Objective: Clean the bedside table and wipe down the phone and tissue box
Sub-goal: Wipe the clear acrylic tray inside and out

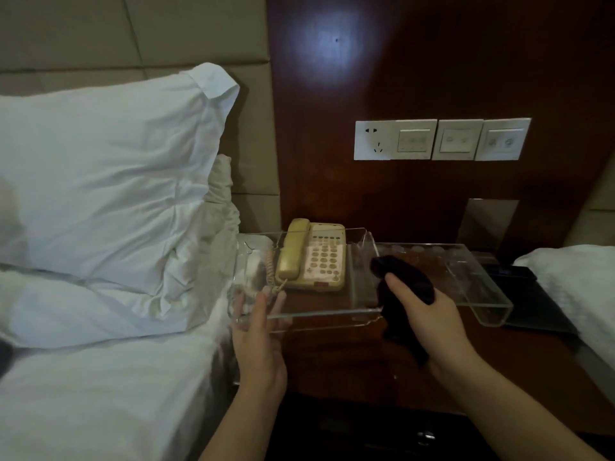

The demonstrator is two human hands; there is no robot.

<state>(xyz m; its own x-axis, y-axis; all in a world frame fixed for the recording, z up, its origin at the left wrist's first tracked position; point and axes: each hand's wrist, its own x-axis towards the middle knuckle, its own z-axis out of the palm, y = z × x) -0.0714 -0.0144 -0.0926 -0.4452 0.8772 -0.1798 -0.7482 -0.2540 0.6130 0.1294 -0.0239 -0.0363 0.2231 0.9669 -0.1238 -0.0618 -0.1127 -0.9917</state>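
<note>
Two hands work over a dark wooden bedside table (332,357) that stands between two beds. On the far left lies a big white pillow (100,161), leaning on the padded headboard, with white bed linen under it. Next to the bed, the left hand (259,341) reaches forward with straight, spread fingers; the fingertips touch the near left corner of a clear acrylic tray (316,316) and nothing is gripped. Inside this tray, at its back, sits a beige phone (312,257) with its handset on the cradle and a coiled cord hanging down on the left side. To the right of the phone, the right hand (429,314) holds a dark cloth (402,277); its fingers are curled around the cloth, which is pressed on the tray and table surface just beside the phone. Further right there is a second clear acrylic holder (482,294), and behind it a dark flat tray (525,301). On the wooden wall panel above is a row of white switches and sockets (439,139).
</note>
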